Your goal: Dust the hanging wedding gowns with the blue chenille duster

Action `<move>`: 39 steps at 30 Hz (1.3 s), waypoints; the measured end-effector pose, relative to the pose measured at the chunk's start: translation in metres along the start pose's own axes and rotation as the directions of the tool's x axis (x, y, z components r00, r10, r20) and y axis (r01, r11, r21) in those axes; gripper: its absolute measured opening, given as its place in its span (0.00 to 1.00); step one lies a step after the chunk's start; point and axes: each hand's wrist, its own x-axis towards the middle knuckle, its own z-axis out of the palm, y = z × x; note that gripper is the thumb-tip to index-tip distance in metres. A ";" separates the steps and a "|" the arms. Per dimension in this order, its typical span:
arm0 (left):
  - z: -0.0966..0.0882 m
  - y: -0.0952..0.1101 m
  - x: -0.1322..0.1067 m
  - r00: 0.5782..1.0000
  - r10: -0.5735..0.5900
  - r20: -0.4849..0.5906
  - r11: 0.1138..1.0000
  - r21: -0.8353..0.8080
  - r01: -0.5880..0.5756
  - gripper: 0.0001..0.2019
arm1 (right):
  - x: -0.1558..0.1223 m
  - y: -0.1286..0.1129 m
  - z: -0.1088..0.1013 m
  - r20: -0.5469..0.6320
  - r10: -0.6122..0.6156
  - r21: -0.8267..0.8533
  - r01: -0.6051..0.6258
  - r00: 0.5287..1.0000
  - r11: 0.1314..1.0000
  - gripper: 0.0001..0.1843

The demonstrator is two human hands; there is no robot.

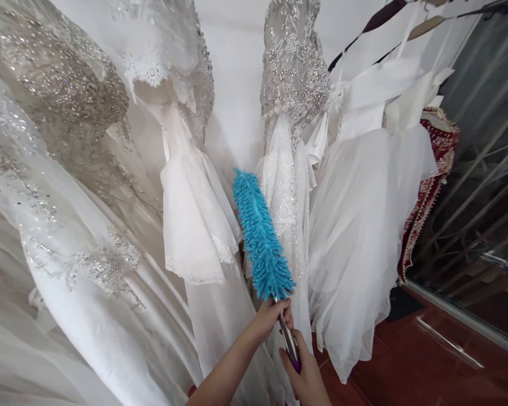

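Observation:
A duster [261, 239] with a fluffy blue microfibre head tilts up and to the left in front of the hanging gowns. My left hand [272, 317] is closed around the metal rod just below the blue head. Lower down, my right hand [301, 366] wraps the handle, whose end is purple. Behind the blue head hang a white gown with a beaded silver bodice [294, 67] and, to its left, a white lace-edged gown [198, 220]. Whether the duster touches the fabric I cannot tell.
More sequined gowns [63, 84] crowd the left side. On the right, a white tulle gown [355, 214] hangs from hangers, with a red embroidered garment [434, 152] behind it. A dark glass panel [482, 186] stands at far right above red floor tiles [406, 361].

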 end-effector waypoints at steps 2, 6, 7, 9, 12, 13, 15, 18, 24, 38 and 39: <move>0.002 0.020 0.001 0.999 0.031 0.033 0.998 0.057 -0.033 0.17 | 0.011 -0.018 0.000 0.035 0.006 -0.008 -0.005 0.999 1.000 0.15; -0.001 0.052 0.000 0.996 0.090 0.012 0.994 0.064 -0.090 0.19 | 0.031 -0.048 0.005 0.124 0.057 0.066 -0.066 0.991 0.996 0.16; -0.004 0.057 0.000 0.995 0.100 -0.010 0.994 0.047 -0.100 0.19 | 0.035 -0.052 0.006 0.163 0.061 0.098 -0.078 0.985 0.992 0.16; -0.011 0.061 0.001 0.993 0.106 -0.059 0.994 0.006 -0.106 0.17 | 0.042 -0.055 0.010 0.238 0.062 0.156 -0.101 0.969 0.983 0.15; -0.022 0.053 0.002 0.991 0.079 -0.113 0.995 -0.049 -0.085 0.17 | 0.045 -0.046 0.015 0.313 0.088 0.202 -0.156 0.946 0.967 0.18; -0.026 0.046 0.002 0.991 0.063 -0.121 0.995 -0.066 -0.072 0.17 | 0.043 -0.040 0.017 0.324 0.105 0.209 -0.180 0.940 0.961 0.19; -0.032 0.030 0.004 0.991 0.031 -0.133 0.994 -0.101 -0.044 0.18 | 0.037 -0.027 0.018 0.344 0.146 0.212 -0.229 0.928 0.950 0.20; -0.037 0.000 0.006 0.988 -0.022 -0.150 0.989 -0.146 0.000 0.19 | 0.025 -0.007 0.016 0.321 0.174 0.151 -0.232 0.931 0.961 0.21; -0.039 -0.049 0.005 0.985 -0.126 -0.118 0.970 -0.223 0.097 0.19 | -0.002 0.025 0.007 0.179 0.095 0.012 -0.099 0.979 0.995 0.22; 0.009 0.016 0.007 0.968 0.011 0.253 0.999 0.048 -0.024 0.18 | 0.001 -0.012 -0.012 -0.122 -0.004 -0.150 -0.015 0.993 0.989 0.16; 0.014 0.025 0.012 0.959 0.012 0.282 0.996 0.078 -0.036 0.18 | 0.007 -0.017 -0.014 -0.146 0.014 -0.132 -0.033 0.989 0.991 0.16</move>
